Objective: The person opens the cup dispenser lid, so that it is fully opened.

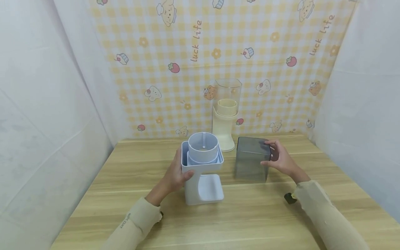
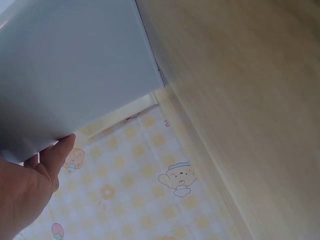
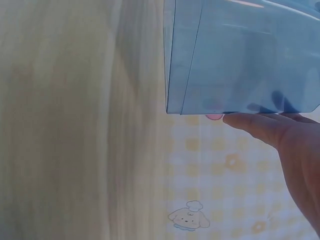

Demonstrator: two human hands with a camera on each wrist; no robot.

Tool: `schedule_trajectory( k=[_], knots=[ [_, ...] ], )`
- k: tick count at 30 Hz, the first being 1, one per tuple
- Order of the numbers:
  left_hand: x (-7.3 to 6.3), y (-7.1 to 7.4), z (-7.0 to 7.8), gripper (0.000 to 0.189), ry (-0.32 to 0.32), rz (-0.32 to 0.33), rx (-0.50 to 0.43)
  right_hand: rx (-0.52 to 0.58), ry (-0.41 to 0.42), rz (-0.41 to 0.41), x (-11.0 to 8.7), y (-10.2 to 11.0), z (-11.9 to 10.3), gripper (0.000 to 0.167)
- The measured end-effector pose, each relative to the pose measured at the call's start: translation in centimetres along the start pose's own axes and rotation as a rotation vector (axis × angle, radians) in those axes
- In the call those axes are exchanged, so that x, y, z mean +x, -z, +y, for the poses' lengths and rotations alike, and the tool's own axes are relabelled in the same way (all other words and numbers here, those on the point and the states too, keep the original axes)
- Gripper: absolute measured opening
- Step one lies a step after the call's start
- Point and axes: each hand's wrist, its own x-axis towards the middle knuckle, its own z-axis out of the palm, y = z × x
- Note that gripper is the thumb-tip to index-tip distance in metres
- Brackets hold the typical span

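On the table stands a pale blue dispenser stand (image 1: 191, 185) with a square upper rim, a round cup-like tube (image 1: 203, 147) inside it and a flat tray foot (image 1: 210, 187). My left hand (image 1: 177, 175) grips its left side below the rim, thumb in front; the other fingers are mostly hidden behind. To the right is a see-through grey box (image 1: 252, 161). My right hand (image 1: 279, 159) holds this box by its right side, thumb toward the front and fingers further back. Whether the box touches the table, I cannot tell.
Behind the blue stand is a cream dispenser (image 1: 222, 132) of like shape, with a clear cover (image 1: 228, 88) on top. The wooden table (image 1: 243, 222) reaches back to a yellow checked cloth (image 1: 150, 80). White sheets (image 1: 47, 121) hang at both sides.
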Motion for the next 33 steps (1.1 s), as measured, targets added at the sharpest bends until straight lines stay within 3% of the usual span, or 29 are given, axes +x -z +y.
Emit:
schedule_trajectory(
  k=[9, 19, 33],
  knots=[
    [0.0, 0.0, 0.1, 0.104, 0.017, -0.015, -0.005, 0.008, 0.002, -0.009, -0.6, 0.3, 1.0, 0.071],
    [-0.1, 0.2, 0.2, 0.105, 0.029, -0.015, -0.009, -0.057, -0.026, -0.017, -1.0, 0.7, 1.5, 0.071],
    [0.0, 0.2, 0.4, 0.108, 0.041, -0.022, 0.004, -0.237, -0.045, -0.005, -1.2, 1.5, 1.8, 0.07]
  ],
)
